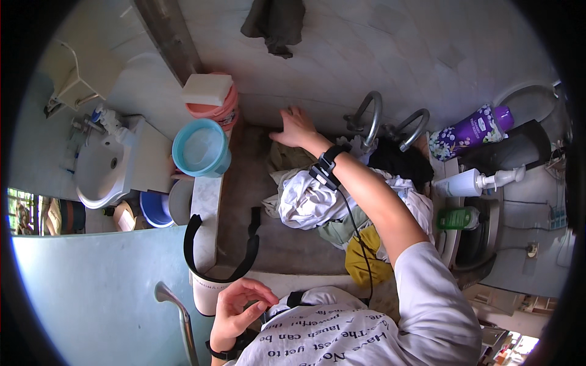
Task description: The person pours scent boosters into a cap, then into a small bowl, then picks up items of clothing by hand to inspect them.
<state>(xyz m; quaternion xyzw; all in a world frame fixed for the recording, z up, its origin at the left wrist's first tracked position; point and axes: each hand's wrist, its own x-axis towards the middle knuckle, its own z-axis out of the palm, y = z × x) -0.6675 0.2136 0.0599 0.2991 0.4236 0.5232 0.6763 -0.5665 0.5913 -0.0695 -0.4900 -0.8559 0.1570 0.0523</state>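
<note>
Grey concrete basin floor (244, 201) is left bare along its left side, beside the marble ledge (206, 201). Heaped laundry (329, 213) is crowded against the right wall under two taps (390, 125). The right hand (294, 127) is spread flat at the basin's far edge; the left hand (239, 308) is loosely curled, holding nothing, near a white cup (206, 293).

Purple bottle (472, 129), white pump bottle (467, 182)
</note>
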